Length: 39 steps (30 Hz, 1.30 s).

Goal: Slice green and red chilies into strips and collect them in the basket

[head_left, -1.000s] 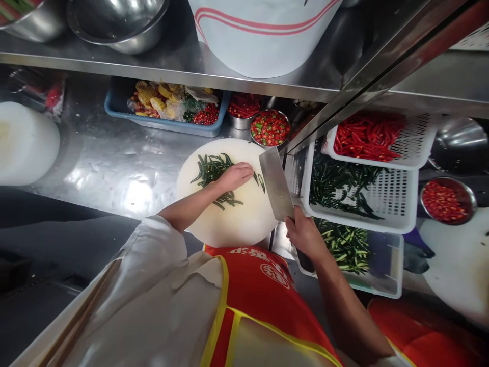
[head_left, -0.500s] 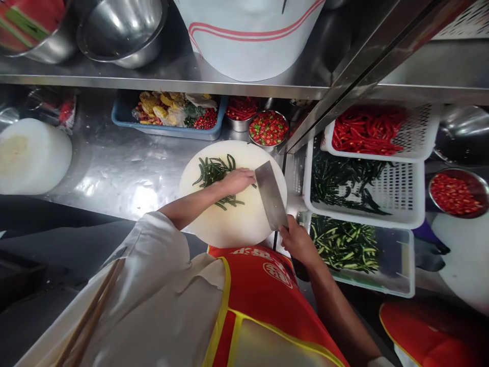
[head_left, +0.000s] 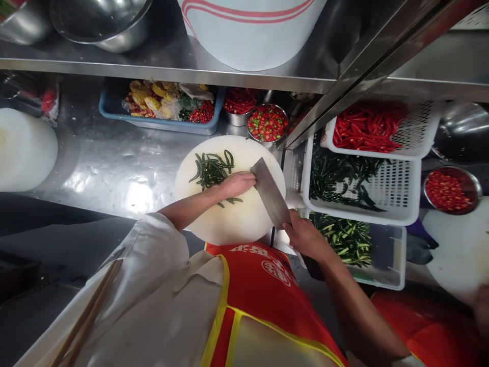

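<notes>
A round white cutting board lies on the steel counter with a pile of green chillies on it. My left hand rests curled over the right end of the chillies, pressing them down. My right hand grips the handle of a cleaver. Its broad blade slants over the board, the tip close beside my left hand's fingers.
White baskets of red chillies and green chillies sit at the right, above a clear tub of cut green chillies. Steel bowls of chopped chillies and a blue tray stand behind the board. Another white board lies far left.
The cleaver has swung left from the board's right edge to beside my left hand. My left hand has stayed on the chillies.
</notes>
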Tool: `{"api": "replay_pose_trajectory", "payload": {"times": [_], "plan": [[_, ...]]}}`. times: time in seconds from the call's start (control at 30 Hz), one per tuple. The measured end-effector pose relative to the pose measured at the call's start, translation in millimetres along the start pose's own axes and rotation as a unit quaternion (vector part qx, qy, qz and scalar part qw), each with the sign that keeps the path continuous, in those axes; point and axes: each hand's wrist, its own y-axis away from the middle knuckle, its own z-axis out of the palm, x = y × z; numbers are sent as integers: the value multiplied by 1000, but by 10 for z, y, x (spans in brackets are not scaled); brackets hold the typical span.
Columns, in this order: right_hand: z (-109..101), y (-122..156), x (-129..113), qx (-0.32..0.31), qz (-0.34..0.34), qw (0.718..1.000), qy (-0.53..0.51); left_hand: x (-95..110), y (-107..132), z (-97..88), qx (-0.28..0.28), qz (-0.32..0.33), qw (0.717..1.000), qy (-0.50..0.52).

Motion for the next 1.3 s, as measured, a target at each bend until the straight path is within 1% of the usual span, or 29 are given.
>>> {"api": "replay_pose_trajectory", "payload": {"times": [0.1, 0.17, 0.2, 0.23, 0.3, 0.33, 0.37, 0.43, 0.5, 0.53, 0.6, 0.67, 0.77, 0.83, 0.93, 1.03, 1.1, 1.17, 1.3], "plan": [[101, -217, -95, 47, 0, 999, 19, 23, -8, 1, -3, 16, 1000, -1], [137, -295, -138, 76, 0, 997, 20, 9, 14, -49, -2, 24, 1000, 0], [144, -295, -142, 82, 0, 997, 12, -22, 36, -94, 8, 16, 1000, -2], [146, -269, -132, 82, -1, 997, 0, -71, 64, -152, 28, -6, 1000, -8], [149, -156, -79, 66, -8, 997, -28, -230, 126, -298, 75, -80, 993, -36], [154, -87, -43, 52, -14, 998, -40, -332, 152, -377, 91, -120, 987, -56], [163, -22, -5, 35, -23, 998, -48, -439, 168, -453, 91, -150, 982, -75], [190, 66, 61, 10, -36, 998, -57, -631, 160, -571, 53, -174, 978, -99], [214, 82, 95, 1, -35, 997, -63, -736, 98, -617, 0, -162, 982, -102], [220, 66, 96, 6, -28, 997, -67, -742, 54, -611, -19, -146, 984, -97], [212, 12, 70, 26, -6, 997, -74, -663, -38, -551, -40, -108, 990, -78], [176, -39, 15, 44, 9, 996, -78, -499, -97, -454, -49, -68, 995, -56], [92, -61, -64, 44, 1, 996, -78, -243, -92, -312, -51, -28, 997, -41], [37, -33, -83, 34, -8, 997, -72, -141, -54, -243, -46, -15, 998, -39], [-29, 55, -47, 15, -13, 998, -54, -107, -8, -173, -26, -11, 999, -29], [-63, 133, 1, -2, -17, 999, -29, -140, 6, -125, -5, -10, 1000, -18], [-51, 121, -17, -6, -20, 1000, -11, -157, 8, -101, 3, -6, 1000, -13], [0, 25, -86, 6, -22, 1000, 10, -155, 9, -83, 9, -1, 1000, -11], [143, -306, -245, 78, -18, 996, 39, -112, 11, -85, 8, 9, 1000, -2]]}}
